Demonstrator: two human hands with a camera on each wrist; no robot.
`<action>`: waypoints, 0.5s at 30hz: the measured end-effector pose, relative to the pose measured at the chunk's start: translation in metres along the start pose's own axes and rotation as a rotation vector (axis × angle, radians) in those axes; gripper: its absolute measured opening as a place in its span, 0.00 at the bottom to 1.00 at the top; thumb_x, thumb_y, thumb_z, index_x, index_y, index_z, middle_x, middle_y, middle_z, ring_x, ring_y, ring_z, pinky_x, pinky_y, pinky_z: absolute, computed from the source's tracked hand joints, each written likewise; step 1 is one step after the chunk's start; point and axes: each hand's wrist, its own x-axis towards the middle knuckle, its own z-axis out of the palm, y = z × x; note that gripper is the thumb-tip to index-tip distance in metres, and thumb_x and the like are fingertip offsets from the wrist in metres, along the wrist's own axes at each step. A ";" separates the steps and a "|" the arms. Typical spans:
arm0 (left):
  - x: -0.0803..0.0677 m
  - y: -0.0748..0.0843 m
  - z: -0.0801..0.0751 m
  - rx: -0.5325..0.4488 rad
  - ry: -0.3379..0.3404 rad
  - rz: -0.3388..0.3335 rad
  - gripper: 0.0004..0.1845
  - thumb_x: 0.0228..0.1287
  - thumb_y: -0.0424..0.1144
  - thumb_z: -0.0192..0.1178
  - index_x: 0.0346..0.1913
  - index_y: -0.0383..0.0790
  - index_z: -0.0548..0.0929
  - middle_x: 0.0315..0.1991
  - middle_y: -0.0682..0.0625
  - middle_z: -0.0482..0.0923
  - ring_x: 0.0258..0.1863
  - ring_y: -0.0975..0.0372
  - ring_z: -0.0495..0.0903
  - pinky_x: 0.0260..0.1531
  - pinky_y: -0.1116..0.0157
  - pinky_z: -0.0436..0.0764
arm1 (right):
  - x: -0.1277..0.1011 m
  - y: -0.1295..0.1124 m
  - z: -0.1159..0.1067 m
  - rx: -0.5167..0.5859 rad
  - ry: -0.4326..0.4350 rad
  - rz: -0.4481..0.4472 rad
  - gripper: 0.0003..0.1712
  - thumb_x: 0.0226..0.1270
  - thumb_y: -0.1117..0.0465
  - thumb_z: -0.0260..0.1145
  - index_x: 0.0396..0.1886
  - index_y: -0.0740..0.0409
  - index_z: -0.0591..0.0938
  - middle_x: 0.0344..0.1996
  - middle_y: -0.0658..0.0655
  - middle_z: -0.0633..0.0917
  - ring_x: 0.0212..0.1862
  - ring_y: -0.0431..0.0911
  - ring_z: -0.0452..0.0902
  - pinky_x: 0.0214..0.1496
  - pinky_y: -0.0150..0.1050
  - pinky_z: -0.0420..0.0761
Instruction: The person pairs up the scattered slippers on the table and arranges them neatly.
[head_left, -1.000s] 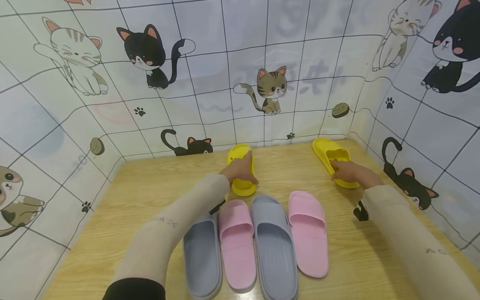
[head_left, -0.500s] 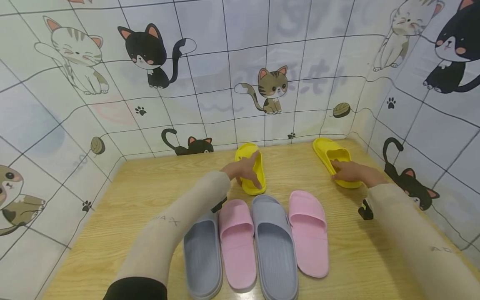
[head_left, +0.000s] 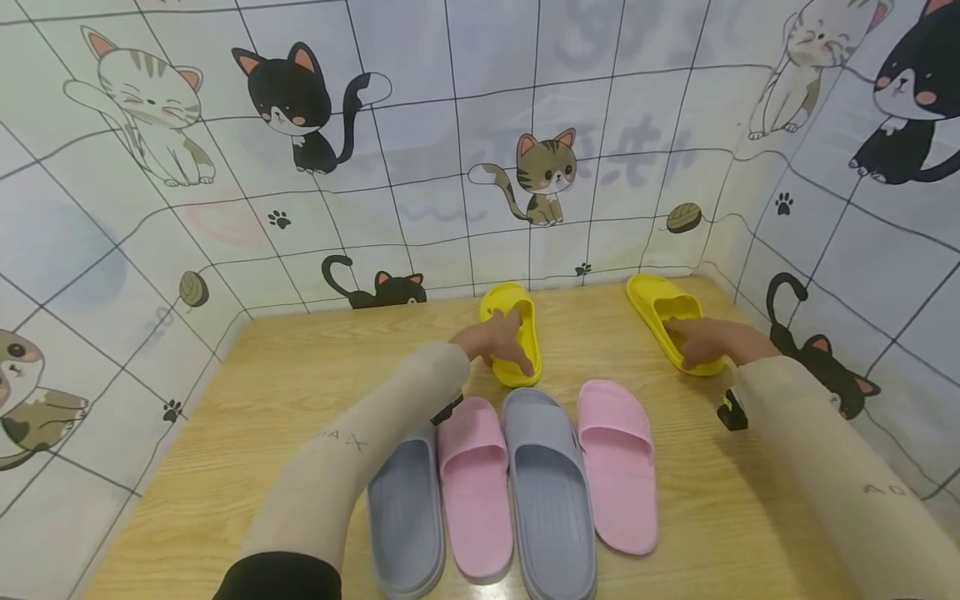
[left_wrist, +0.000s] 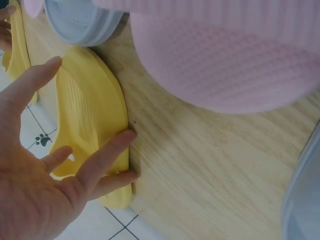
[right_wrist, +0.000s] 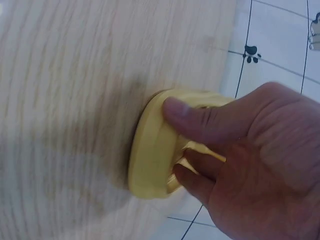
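In the head view a yellow clog (head_left: 510,296) stands at the back middle of the wood-grain surface, toe to the wall. My left hand (head_left: 497,340) lies across it with fairly straight, spread fingers. The left wrist view has the thumb at the heel rim and two fingers (left_wrist: 112,152) along the clog's outer side. Farther right, a second yellow clog (head_left: 654,293) points its toe up and left. My right hand (head_left: 712,342) grips its heel end. Seen from the right wrist, the thumb (right_wrist: 200,122) lies on the heel's rim and other fingers curl into the opening.
In front stand a left grey slipper (head_left: 405,517), a pink slipper (head_left: 474,500), another grey slipper (head_left: 551,508) and another pink slipper (head_left: 618,475), side by side. White walls (head_left: 420,167) with printed cats enclose the wooden surface (head_left: 285,375) behind and at both sides.
The left clog has slid to the right, with my left hand moving along beside it. The right clog has stayed about where it was, with my right hand still on it.
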 end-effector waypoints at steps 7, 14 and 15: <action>0.002 0.004 0.003 0.033 0.014 -0.011 0.61 0.57 0.51 0.76 0.84 0.48 0.45 0.84 0.34 0.27 0.74 0.46 0.65 0.53 0.56 0.88 | -0.002 -0.006 -0.003 -0.034 0.002 0.049 0.44 0.66 0.65 0.66 0.77 0.75 0.58 0.72 0.82 0.63 0.69 0.76 0.64 0.73 0.76 0.58; -0.001 0.014 0.007 0.091 0.039 0.032 0.56 0.58 0.50 0.75 0.83 0.49 0.51 0.83 0.34 0.45 0.63 0.49 0.74 0.54 0.56 0.87 | 0.002 -0.003 -0.001 -0.040 0.018 0.054 0.47 0.63 0.65 0.69 0.78 0.74 0.59 0.71 0.82 0.66 0.63 0.71 0.70 0.72 0.76 0.61; -0.002 0.016 0.008 0.094 0.044 0.036 0.56 0.59 0.50 0.75 0.83 0.49 0.50 0.84 0.34 0.42 0.62 0.48 0.75 0.54 0.56 0.87 | 0.003 -0.002 -0.001 -0.035 0.018 0.056 0.47 0.64 0.65 0.69 0.78 0.73 0.59 0.71 0.81 0.67 0.63 0.71 0.69 0.72 0.76 0.61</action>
